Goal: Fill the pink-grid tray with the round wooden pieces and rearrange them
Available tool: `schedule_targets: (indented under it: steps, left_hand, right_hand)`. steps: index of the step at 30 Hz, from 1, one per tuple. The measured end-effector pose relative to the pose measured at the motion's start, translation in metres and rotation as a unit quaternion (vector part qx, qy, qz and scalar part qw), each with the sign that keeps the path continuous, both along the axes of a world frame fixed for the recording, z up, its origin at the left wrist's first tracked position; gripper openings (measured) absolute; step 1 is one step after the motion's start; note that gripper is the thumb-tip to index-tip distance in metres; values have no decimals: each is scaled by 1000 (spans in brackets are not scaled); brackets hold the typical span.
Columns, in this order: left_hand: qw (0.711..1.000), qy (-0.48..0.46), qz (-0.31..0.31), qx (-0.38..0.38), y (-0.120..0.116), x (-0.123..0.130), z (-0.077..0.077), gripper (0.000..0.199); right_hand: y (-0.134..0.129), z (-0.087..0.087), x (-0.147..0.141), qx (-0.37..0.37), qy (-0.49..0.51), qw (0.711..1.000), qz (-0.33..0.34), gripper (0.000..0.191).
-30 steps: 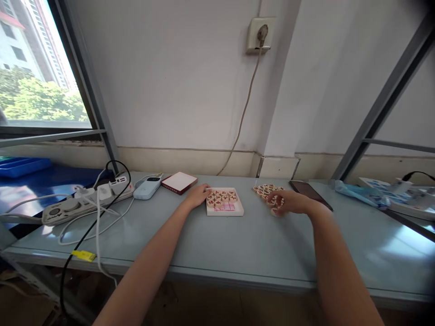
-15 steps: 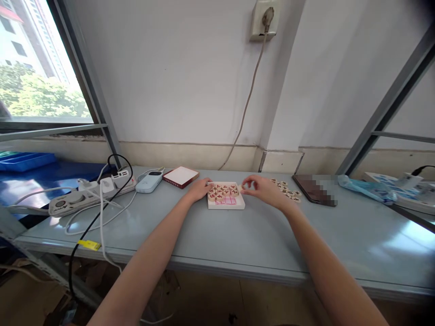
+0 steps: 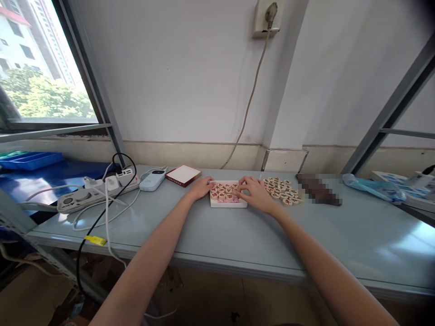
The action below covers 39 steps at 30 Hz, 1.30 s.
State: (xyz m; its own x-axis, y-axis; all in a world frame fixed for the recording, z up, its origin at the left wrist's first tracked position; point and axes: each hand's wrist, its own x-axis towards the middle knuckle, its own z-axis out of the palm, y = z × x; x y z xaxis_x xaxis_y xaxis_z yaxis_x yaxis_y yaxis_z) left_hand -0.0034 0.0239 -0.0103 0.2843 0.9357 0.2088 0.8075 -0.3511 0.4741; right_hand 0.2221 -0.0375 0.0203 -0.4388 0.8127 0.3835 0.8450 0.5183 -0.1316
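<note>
A small white box [image 3: 228,204] sits on the grey table, holding rows of round wooden pieces [image 3: 221,196] with red characters. My left hand [image 3: 201,187] rests at the box's left side, its fingertips on the rim. Over the right part of the box is my right hand [image 3: 252,192], fingers bent down onto the pieces there; whether a piece is between them is hidden. Just right of that hand, many more round pieces [image 3: 280,189] lie loose on the table.
Behind on the left lies a dark red lid [image 3: 184,175] with a white inside. Further left are a pale blue power bank [image 3: 152,180] and a power strip [image 3: 78,198] with cables. On the right lie a dark phone [image 3: 319,190] and a blue plastic bag [image 3: 374,188].
My right hand has moved from the box's right edge to over its inside. More pieces show in the box's front row. The view has shifted slightly, and more loose pieces are visible.
</note>
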Motion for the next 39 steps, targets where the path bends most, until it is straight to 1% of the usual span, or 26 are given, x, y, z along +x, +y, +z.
schedule_targets:
  steps: [3, 5, 10, 13, 17, 19, 22, 24, 26, 28, 30, 32, 33, 34, 35, 37, 38, 39]
  left_hand:
    - [1000, 2, 2, -1, 0, 0, 0, 37]
    - [1000, 2, 2, -1, -1, 0, 1, 37]
    - [1000, 2, -2, 3, -1, 0, 1, 36]
    - [1000, -1, -1, 0, -2, 1, 2, 35]
    - [1000, -12, 4, -21, -7, 1, 6, 38]
    - [999, -23, 6, -46, -10, 1, 10, 45]
    - [995, -39, 6, -88, -13, 0, 15, 69]
    - [994, -37, 1, -107, -13, 0, 18, 84]
    - [992, -28, -5, -122, -13, -1, 18, 92]
    - [992, -17, -9, -127, -13, -1, 18, 95]
    - [993, -8, -11, -115, -14, -1, 16, 93]
    - [996, -4, -6, -90, -14, 1, 14, 84]
    - [997, -3, 0, -76, -14, 2, 13, 76]
    - [998, -3, 7, -64, -14, 3, 12, 67]
    - [998, -5, 13, -55, -14, 3, 11, 60]
    - [999, -11, 22, -46, -12, 3, 10, 51]
    - [999, -17, 23, -44, -12, 3, 10, 48]
    - [999, -24, 24, -43, -11, 3, 10, 46]
  right_hand:
    - [-1, -2, -2, -13, -12, 1000, 18, 35]
    - [1, -6, -3, -13, -1, 1000, 16, 34]
    - [10, -13, 2, 6, 48, 998, -31, 37]
    - [12, -15, 6, 25, 27, 999, -41, 39]
    - [12, -17, 7, 25, -21, 999, -12, 41]
    - [12, -17, 6, 29, -23, 999, -11, 42]
    - [12, -16, 6, 39, -8, 999, -17, 42]
    - [12, -13, 8, 51, -8, 998, -33, 41]
    - [12, -7, 14, 63, -22, 995, -70, 38]
    - [10, 2, 23, 80, -27, 987, -139, 35]
    - [8, 13, 35, 112, 4, 964, -240, 32]
    - [6, 23, 49, 127, 47, 937, -323, 30]
    - [5, 27, 56, 108, 60, 928, -351, 29]
    - [4, 30, 62, 66, 63, 924, -371, 27]
    - [3, 31, 67, 9, 54, 922, -382, 24]
    - [3, 30, 73, -103, 19, 915, -390, 19]
    - [3, 29, 74, -136, 0, 910, -392, 18]
    - [3, 27, 73, -152, -18, 906, -394, 18]
